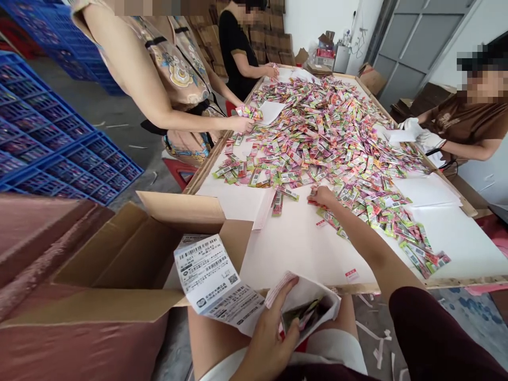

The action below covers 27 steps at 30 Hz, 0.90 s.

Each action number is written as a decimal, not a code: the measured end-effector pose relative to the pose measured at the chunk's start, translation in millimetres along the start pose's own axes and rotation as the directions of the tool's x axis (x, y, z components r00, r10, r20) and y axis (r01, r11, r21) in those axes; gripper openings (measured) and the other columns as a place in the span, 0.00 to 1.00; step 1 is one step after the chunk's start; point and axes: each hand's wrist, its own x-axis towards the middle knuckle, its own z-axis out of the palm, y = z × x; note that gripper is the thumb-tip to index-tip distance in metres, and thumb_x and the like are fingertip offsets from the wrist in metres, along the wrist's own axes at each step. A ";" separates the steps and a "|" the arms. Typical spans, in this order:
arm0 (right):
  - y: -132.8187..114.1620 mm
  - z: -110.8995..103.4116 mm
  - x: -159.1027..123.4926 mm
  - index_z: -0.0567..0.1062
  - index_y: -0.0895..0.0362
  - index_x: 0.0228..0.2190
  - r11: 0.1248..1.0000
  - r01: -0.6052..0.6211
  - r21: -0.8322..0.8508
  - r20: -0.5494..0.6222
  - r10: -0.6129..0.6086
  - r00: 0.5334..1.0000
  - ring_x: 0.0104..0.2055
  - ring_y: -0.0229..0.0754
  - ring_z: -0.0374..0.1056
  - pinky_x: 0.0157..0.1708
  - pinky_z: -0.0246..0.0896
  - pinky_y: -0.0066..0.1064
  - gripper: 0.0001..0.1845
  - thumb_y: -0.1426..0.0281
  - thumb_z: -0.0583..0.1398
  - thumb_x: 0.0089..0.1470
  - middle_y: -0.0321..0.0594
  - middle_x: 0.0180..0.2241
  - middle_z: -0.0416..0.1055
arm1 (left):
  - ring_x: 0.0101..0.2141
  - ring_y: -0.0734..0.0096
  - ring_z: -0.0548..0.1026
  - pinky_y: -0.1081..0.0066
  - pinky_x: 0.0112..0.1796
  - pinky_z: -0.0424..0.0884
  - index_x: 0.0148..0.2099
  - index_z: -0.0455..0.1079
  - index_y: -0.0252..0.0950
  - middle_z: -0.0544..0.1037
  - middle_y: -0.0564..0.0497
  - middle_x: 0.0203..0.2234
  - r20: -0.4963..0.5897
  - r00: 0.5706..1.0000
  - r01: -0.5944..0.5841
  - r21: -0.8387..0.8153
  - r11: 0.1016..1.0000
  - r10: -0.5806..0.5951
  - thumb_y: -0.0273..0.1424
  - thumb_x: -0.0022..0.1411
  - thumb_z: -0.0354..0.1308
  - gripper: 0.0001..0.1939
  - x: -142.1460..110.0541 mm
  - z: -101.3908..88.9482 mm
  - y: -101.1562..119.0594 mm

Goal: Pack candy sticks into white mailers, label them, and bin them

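Tabletop (286, 254) is strewn with pink-green packets (317, 127), some seemingly pinched in right hand (323, 196), white envelope (309, 290) gripped in left hand (274, 330).

The wood-edged white counter (286, 248) carries a broad heap of small colourful packets (325, 127) at upper centre of the frame, and flat white paper (431, 191) at right.

At left I see blue crates (59, 132) (grid-sided, leaning in my view); a red stool (175, 171) left of centre; upper right, a grey door (416, 53); lower right, paper strips (380, 353).
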 end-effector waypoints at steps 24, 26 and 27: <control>59.3 -80.8 -36.7 0.72 0.58 0.36 0.957 0.175 0.230 -0.189 -0.133 0.973 0.25 0.36 0.59 0.28 0.56 0.28 0.19 0.60 0.48 0.65 0.38 0.26 0.67 | 0.64 0.53 0.62 0.50 0.63 0.57 0.67 0.59 0.37 0.67 0.42 0.64 0.061 0.998 0.016 0.025 1.000 -0.018 0.30 0.64 0.51 0.29 5.4 -7.6 -6.5; 66.4 -83.7 -50.7 0.72 0.58 0.37 0.923 0.295 0.245 -0.238 -0.238 0.942 0.26 0.37 0.60 0.29 0.58 0.29 0.20 0.63 0.45 0.66 0.41 0.28 0.69 | 0.64 0.54 0.62 0.50 0.63 0.57 0.67 0.59 0.36 0.66 0.42 0.64 0.063 0.998 0.003 0.039 0.999 -0.005 0.30 0.65 0.50 0.29 6.4 -5.9 -8.1; 70.1 -80.1 -57.7 0.72 0.58 0.39 0.918 0.340 0.206 -0.216 -0.296 0.930 0.27 0.38 0.61 0.30 0.58 0.29 0.18 0.64 0.46 0.65 0.41 0.30 0.70 | 0.64 0.54 0.62 0.50 0.63 0.57 0.67 0.59 0.36 0.66 0.42 0.64 0.059 0.998 -0.005 0.042 0.999 0.002 0.30 0.65 0.50 0.28 6.8 -5.1 -8.5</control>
